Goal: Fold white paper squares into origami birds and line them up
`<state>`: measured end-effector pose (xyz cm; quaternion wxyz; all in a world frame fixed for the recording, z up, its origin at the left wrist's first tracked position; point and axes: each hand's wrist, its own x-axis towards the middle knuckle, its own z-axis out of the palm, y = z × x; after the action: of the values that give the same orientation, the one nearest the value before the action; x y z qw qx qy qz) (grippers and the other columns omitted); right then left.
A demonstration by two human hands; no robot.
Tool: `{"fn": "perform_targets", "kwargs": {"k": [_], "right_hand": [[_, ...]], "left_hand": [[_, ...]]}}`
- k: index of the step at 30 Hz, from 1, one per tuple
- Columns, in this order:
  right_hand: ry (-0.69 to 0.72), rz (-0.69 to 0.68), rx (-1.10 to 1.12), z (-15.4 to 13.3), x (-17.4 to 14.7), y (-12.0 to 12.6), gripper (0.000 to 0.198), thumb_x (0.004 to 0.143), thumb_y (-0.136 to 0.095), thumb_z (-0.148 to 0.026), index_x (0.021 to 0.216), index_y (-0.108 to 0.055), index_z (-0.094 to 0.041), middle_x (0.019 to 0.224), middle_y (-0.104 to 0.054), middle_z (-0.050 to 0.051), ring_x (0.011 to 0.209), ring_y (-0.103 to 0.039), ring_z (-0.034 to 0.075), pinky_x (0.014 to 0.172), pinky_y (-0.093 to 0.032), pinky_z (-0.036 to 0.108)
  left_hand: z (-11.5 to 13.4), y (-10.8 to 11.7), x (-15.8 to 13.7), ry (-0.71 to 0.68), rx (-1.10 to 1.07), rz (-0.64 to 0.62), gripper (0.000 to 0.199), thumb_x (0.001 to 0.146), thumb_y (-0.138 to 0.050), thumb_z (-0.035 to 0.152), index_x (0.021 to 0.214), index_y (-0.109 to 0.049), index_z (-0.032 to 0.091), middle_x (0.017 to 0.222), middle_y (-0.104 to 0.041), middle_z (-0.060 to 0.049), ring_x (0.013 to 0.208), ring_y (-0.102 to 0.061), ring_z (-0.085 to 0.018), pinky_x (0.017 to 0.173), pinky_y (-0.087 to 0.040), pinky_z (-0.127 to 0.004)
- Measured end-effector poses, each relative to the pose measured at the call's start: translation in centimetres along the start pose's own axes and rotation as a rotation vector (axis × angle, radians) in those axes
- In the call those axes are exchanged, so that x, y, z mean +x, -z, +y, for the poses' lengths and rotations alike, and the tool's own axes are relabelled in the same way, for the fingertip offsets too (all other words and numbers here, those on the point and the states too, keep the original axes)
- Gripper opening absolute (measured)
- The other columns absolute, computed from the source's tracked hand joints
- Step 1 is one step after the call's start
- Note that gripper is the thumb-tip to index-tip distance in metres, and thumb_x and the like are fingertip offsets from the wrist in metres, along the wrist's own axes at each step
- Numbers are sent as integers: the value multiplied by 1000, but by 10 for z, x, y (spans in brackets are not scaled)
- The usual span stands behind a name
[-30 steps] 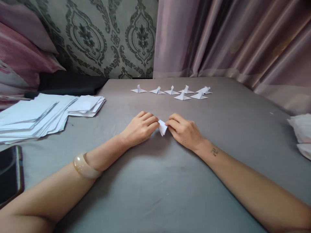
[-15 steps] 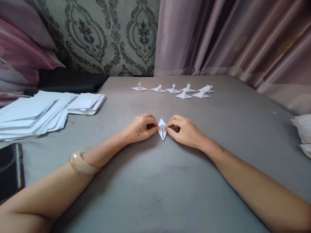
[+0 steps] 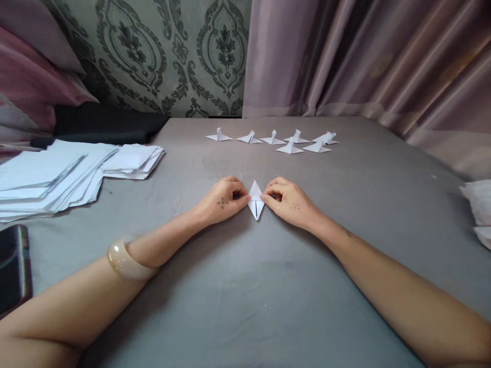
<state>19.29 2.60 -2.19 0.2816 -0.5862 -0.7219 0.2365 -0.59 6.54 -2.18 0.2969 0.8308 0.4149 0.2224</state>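
A small white folded paper (image 3: 256,199), shaped like a diamond with a slit down its lower half, is between my hands at the middle of the table. My left hand (image 3: 224,200) pinches its left corner between thumb and fingers. On the opposite side, my right hand (image 3: 289,202) grips the right corner the same way. The fingertips behind the paper are partly hidden. Farther back stand several folded paper birds (image 3: 290,146) with spread wings.
To the left lie a stack of white paper sheets (image 3: 49,171) and a smaller paper pile (image 3: 132,159). A phone (image 3: 13,271) rests at the left edge, near my forearm. Black cloth (image 3: 111,122) lies behind the stacks. A whitish bag (image 3: 479,207) sits at the right edge.
The folded paper's upper flap looks flatter and its diamond a little wider now. Both hands keep their pinch on its corners. The camera view has shifted slightly.
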Motion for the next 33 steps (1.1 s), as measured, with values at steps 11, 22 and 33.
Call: {"fn": "perform_targets", "kwargs": {"k": [11, 22, 33], "right_hand": [[-18, -8, -10, 1, 1, -1, 22, 82, -55, -30, 65, -63, -19, 95, -62, 2, 73, -54, 12, 66, -40, 28], [-29, -16, -41, 2, 3, -2, 24, 83, -54, -33, 64, -60, -19, 96, -61, 2, 70, -54, 12, 64, -40, 28], [-38, -5, -97, -1, 2, -4, 21, 83, -55, -33, 67, -59, -20, 95, -61, 3, 69, -53, 12, 64, -40, 28]], "left_hand": [[-1, -1, 3, 11, 20, -12, 16, 80, -57, 25, 70, -64, 15, 87, -59, -6, 69, -54, -13, 65, -43, -27], [-4, -4, 5, 13, 25, -9, 17, 79, -59, 27, 69, -65, 15, 85, -59, -4, 69, -53, -12, 67, -44, -26], [-2, -3, 3, 9, 81, -16, 13, 79, -60, 26, 71, -61, 15, 86, -57, -5, 78, -53, -16, 72, -45, -30]]}}
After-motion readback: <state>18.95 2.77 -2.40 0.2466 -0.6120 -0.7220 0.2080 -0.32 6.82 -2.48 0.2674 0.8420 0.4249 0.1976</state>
